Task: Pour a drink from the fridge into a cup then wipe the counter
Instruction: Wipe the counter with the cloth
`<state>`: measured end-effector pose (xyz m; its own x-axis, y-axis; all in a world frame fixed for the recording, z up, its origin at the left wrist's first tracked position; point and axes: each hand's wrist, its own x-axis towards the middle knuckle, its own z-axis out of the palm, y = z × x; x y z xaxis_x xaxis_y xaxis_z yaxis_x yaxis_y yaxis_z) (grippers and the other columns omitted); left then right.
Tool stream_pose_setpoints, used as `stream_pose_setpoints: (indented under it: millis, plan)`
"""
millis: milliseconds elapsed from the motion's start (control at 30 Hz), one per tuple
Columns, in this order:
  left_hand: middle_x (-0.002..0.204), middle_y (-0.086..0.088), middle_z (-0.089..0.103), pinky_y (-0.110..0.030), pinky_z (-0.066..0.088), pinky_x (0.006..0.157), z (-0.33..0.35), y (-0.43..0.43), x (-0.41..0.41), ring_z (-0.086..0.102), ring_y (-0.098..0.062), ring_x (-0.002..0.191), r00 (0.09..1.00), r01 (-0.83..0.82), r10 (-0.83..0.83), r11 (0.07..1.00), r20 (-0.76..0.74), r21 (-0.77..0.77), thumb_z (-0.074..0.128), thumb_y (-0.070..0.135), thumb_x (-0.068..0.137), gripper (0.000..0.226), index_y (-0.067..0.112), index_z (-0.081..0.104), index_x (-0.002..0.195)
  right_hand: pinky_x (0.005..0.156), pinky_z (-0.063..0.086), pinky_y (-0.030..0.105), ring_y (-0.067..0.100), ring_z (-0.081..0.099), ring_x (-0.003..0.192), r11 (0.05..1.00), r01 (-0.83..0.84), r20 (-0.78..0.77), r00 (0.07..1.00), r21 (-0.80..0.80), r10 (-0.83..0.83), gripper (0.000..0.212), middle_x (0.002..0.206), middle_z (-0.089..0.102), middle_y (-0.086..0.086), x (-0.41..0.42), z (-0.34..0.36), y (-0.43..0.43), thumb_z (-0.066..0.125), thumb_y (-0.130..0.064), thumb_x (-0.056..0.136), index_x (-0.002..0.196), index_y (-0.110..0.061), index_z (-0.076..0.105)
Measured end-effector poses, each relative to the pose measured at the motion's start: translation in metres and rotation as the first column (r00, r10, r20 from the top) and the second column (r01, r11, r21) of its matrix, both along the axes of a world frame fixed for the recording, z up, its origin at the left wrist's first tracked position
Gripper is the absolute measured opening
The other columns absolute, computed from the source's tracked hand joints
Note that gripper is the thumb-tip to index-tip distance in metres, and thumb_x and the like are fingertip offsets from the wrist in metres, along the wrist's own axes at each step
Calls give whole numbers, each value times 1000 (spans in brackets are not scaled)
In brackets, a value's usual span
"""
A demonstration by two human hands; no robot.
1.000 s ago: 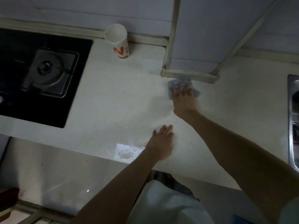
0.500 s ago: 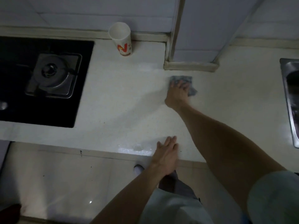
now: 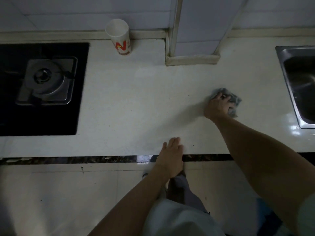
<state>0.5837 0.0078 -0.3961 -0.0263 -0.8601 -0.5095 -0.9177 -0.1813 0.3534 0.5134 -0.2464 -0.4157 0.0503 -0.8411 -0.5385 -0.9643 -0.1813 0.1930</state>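
At centre right, near the steel sink (image 3: 297,79), your right hand (image 3: 216,106) curls its fingers over the crumpled grey-blue rag (image 3: 236,100), seemingly soft, light and limp, best gripped bunched under the palm; your left hand (image 3: 170,155) lies flat, fingers together, on the pale counter (image 3: 136,108).

The counter (image 3: 136,99) lies open across its wide middle, between the hob (image 3: 42,87) on the left and the sink (image 3: 300,82) on the right. At the back wall a paper cup (image 3: 120,40) stands upright, and a boxed tiled column (image 3: 192,59) juts forward near it, narrowing the depth there. The left hand (image 3: 170,155) lies flat on the front edge, and the right hand (image 3: 217,106) grips a cloth (image 3: 236,99) near the sink rim.
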Motion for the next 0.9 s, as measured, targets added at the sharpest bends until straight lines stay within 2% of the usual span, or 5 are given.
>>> stream_pose_setpoints:
  millis: [133, 400, 667, 800, 900]
  plan:
    - [156, -15, 21, -48, 22, 118, -4, 18, 3, 20, -31, 143, 998, -10, 16, 995, 62, -96, 51, 23, 89, 53, 6, 42, 139, 112, 17, 67, 52, 10, 143, 996, 81, 123, 989, 31, -84, 65, 157, 8, 31, 52, 16, 30, 39, -25, 101, 152, 2, 9]
    - [159, -16, 15, -48, 19, 119, -5, 24, 9, 17, -33, 145, 1000, -5, 6, 996, 4, -86, 47, 19, 92, 49, 5, 41, 138, 119, -1, 52, 46, -2, 146, 702, -678, 369, 608, -219, 703, 67, 162, 2, 19, 43, -3, 113, 41, -10, 96, 155, -12, 10]
    - [158, -16, 18, -46, 21, 118, -2, 25, 11, 19, -32, 143, 997, 56, -51, 993, 55, -100, 51, 20, 92, 54, 7, 39, 143, 118, 10, 58, 52, 5, 144, 964, -185, 136, 968, -190, 212, 68, 158, 3, 30, -85, -4, 115, 35, -14, 96, 154, -5, 1]
    - [156, -17, 21, -47, 24, 116, 3, 28, 7, 23, -33, 141, 996, 48, -39, 992, 76, -118, 52, 18, 90, 53, 5, 42, 140, 119, -1, 56, 51, -7, 144, 987, 145, 198, 972, -66, -129, 72, 159, -10, 26, -52, 2, 121, 36, -24, 98, 154, -8, -7]
    - [155, -16, 21, -46, 25, 116, 3, 31, 9, 24, -32, 139, 995, 73, -64, 989, 77, -128, 52, 14, 88, 52, 6, 42, 138, 118, -6, 56, 50, -11, 144, 998, -5, 314, 949, -68, 27, 76, 160, -10, 24, -8, 3, 144, 41, -23, 95, 154, -11, -6]
